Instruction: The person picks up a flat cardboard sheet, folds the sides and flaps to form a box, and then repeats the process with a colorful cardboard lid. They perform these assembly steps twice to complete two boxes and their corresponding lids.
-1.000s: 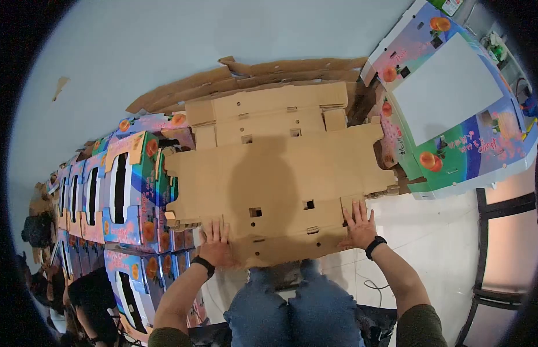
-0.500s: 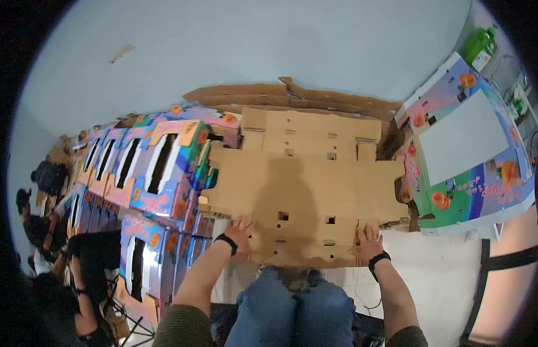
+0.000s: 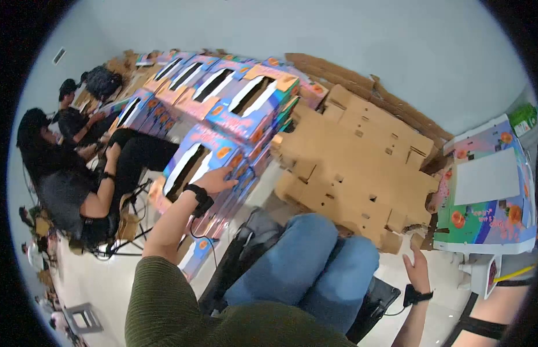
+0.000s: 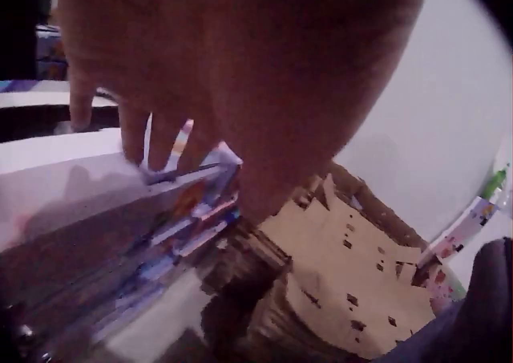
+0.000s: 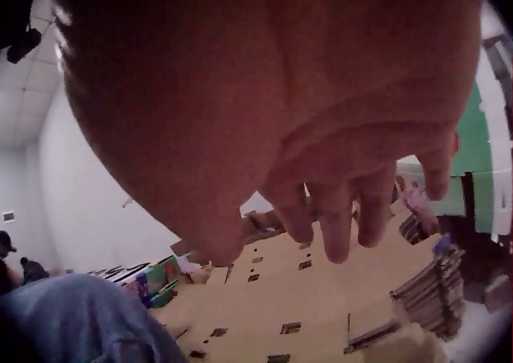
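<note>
Well, left hand [image 3: 217, 180] at the edge of a printed box [image 3: 210, 143], right hand [image 3: 418, 270] near the cardboard [image 3: 361, 173] corner (both open, empty).

- Top cardboard sheet [image 3: 353, 165]: plain brown, unfolded, pierced by small square holes and slots, notched along its outline; it lies flat on the stack, spreading towards the stack's edges.
- Stack [image 5: 437, 295]: brown layers, their edges uneven (the corner shows many thin sheets).
- Printed box [image 3: 213, 140]: blue, purple and pink with orange fruit, standing formed, a long dark opening framed in white on its upper face.
</note>
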The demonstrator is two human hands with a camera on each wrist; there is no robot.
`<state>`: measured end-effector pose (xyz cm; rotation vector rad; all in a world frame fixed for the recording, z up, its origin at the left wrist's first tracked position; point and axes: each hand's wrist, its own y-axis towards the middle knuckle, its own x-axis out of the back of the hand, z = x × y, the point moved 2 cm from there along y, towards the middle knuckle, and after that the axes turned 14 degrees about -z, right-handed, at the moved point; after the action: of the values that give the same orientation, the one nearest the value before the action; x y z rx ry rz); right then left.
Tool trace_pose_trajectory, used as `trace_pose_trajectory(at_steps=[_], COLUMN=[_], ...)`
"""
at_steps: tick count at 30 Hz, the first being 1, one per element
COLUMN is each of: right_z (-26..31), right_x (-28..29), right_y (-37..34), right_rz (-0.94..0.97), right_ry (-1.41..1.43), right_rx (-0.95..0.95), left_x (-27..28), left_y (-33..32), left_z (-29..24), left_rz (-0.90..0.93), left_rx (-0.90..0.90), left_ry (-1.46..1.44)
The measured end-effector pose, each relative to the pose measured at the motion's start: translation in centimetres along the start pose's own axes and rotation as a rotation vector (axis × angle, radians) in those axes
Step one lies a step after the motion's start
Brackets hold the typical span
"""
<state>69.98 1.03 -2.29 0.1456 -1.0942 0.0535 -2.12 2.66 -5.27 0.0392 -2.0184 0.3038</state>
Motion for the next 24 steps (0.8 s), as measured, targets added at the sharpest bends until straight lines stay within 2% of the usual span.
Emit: trace_pose_trajectory(at_steps=[3, 5, 7, 8, 9, 11, 12, 14, 16, 18, 19, 22, 24], right_z=[0.6, 1.2, 2.0, 2.7, 3.1, 3.5, 3.7, 4.2, 5.0, 6.3, 6.7, 6.8, 7.1], right_x=[1.7, 2.1, 1.9, 1.9, 1.7, 1.3, 1.1, 0.9, 1.1, 1.4, 1.4, 1.0, 1.2], right_y=[-4.3, -6.7, -8.4, -10.1, -10.5, -11.3, -11.7, -12.1, -12.1, -12.1, -12.0, -12.0, -12.0], right_rz=[-0.056, -0.093, -0.106, -0.139, -0.155, -0.189, -0.211, -0.246, -0.241, -0.257, -0.255, -0.265, -0.267], right_ry=[0.033, 0.028, 0.082, 0.105, 0.102, 0.128, 0.143, 0.125, 0.107, 0.109, 0.104, 0.104, 0.096], right_rx=[-0.103, -0.173, -0.208, -0.246, -0.251, -0.285, -0.307, -0.283, -0.27, -0.288, -0.284, -0.26, -0.243], left_x=[-2.9, -5.3, -5.8, -5.2, -6.9, -7.3, -5.3, -3.6, -3.9, -3.9, -4.2, -3.8, -2.9], left_y=[-5.4, -6.5, -8.6, -9.2, -8.6, -7.5, -8.2, -6.8, -6.6, -5.8, -5.5, -5.6, -5.9], left_z=[7.0, 13.1, 13.7, 12.3, 15.3, 15.4, 12.3, 10.9, 9.8, 9.8, 10.0, 9.7, 9.5], left_rz=[-0.329, -0.207, -0.221, -0.3, -0.277, -0.289, -0.326, -0.183, -0.31, -0.333, -0.419, -0.499, -0.566], left_rx=[0.079, 0.273, 0.418, 0.44, 0.458, 0.494, 0.512, 0.526, 0.488, 0.515, 0.516, 0.529, 0.444], left_ry=[0.105, 0.257, 0.352, 0.368, 0.393, 0.444, 0.47, 0.46, 0.47, 0.443, 0.439, 0.358, 0.255])
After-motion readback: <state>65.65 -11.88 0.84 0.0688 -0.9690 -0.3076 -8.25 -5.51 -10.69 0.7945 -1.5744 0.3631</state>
